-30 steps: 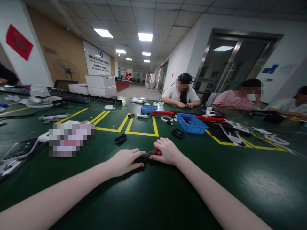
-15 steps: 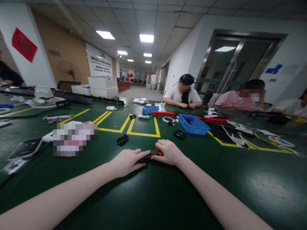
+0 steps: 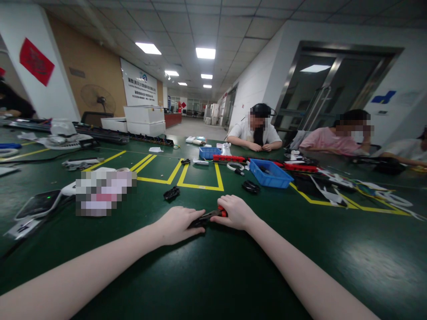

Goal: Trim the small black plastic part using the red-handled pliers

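Note:
My right hand [image 3: 236, 212] is closed round the red handles of a pair of pliers [image 3: 209, 216], whose dark jaws point left. Between the thumb and fingers of my left hand [image 3: 178, 226] is a small black part [image 3: 197, 222], mostly hidden by the fingers. The jaws meet this part, but the exact contact is too small to make out. Beyond my hands, two black bundles lie on the green table: one [image 3: 171, 193] at the left, the other [image 3: 251, 187] at the right.
A blue bin [image 3: 271, 174] stands behind the right bundle, with a smaller blue bin [image 3: 209, 153] farther back. Red strips [image 3: 230, 158] lie near them. A phone-like device [image 3: 38, 205] rests at the left. People sit across the table.
The camera view has shifted slightly. My left fingertips have drawn back a little from the pliers' jaws, showing more of the black part; my right hand keeps its hold.

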Demonstrator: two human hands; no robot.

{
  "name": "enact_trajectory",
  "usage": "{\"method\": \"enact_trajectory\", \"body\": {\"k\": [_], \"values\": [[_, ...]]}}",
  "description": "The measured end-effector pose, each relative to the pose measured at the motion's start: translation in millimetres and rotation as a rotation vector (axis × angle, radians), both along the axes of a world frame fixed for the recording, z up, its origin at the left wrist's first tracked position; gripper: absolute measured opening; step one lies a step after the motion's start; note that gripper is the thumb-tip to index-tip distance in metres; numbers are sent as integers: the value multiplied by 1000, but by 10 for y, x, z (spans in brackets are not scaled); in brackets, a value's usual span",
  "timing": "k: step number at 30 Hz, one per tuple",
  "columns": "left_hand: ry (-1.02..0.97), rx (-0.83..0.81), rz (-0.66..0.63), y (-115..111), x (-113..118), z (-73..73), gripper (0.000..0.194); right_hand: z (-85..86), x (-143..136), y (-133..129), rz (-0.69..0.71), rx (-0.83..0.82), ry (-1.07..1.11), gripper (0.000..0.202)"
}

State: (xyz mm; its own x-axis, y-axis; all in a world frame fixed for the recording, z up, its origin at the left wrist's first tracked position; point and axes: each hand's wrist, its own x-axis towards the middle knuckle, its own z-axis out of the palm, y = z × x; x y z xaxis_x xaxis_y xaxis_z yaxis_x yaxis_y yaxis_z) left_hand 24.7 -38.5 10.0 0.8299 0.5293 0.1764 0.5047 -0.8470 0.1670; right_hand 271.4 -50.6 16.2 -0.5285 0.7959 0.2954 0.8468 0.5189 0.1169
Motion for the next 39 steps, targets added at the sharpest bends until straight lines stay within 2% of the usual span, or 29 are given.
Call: {"method": "enact_trajectory", "body": {"k": [9,24,34,39], "values": [[-3,-60,235,-43,10,70,42,-6,3,13,15,0,-31,47],[63,-15,106,-7,-31,93,38,2,4,-8,32,16,-35,48],[34,7,37,-2,-44,57,32,-22,4,-16,68,72,-22,50],[12,-6,0,10,-44,45,37,-34,11,4,56,72,-20,49]]}}
